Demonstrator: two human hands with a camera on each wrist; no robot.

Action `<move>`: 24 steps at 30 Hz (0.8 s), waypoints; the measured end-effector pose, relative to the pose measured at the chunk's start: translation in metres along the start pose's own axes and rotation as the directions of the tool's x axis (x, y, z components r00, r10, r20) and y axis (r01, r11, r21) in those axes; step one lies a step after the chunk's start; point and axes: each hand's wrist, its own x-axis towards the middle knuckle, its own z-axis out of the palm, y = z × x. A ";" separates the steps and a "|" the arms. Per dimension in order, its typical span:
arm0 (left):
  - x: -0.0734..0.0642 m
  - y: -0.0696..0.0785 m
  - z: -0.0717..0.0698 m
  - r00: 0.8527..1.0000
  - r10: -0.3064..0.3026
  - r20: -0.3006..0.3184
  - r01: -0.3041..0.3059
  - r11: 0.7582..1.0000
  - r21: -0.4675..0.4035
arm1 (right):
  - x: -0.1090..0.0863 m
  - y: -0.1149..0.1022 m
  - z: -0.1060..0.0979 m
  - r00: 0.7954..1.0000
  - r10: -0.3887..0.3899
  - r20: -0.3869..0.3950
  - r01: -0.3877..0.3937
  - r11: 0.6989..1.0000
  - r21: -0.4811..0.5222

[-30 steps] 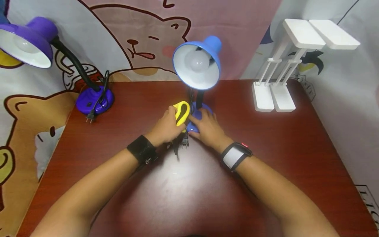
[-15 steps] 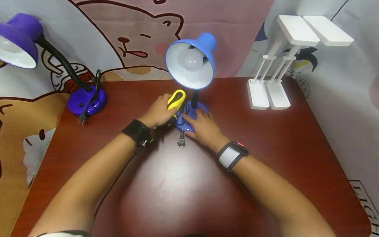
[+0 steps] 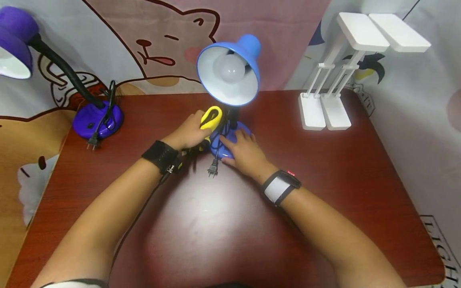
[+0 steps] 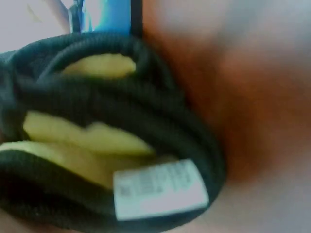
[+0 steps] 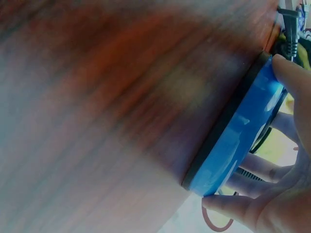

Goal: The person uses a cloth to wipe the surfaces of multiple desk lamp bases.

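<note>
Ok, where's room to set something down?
Free tabletop: between the purple desk lamp and left hand; between the right hand and white desk lamps; between the forearms. Crowded: blue desk lamp's base, with both hands and a yellow-and-black item.

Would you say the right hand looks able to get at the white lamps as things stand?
Probably yes: nothing appears to stand between the right hand and the white lamps, though it would first have to let go of the blue base.

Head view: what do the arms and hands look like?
Both are ungloved. Behind the left hand sits a black wristband with a dark cable; behind the right hand, a dark grey wristband with a pale panel and small red label.
</note>
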 end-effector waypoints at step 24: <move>-0.056 0.005 0.023 0.994 -0.073 -0.080 0.079 0.994 0.075 | 0.001 0.000 0.001 1.000 0.004 0.002 -0.004 1.000 -0.020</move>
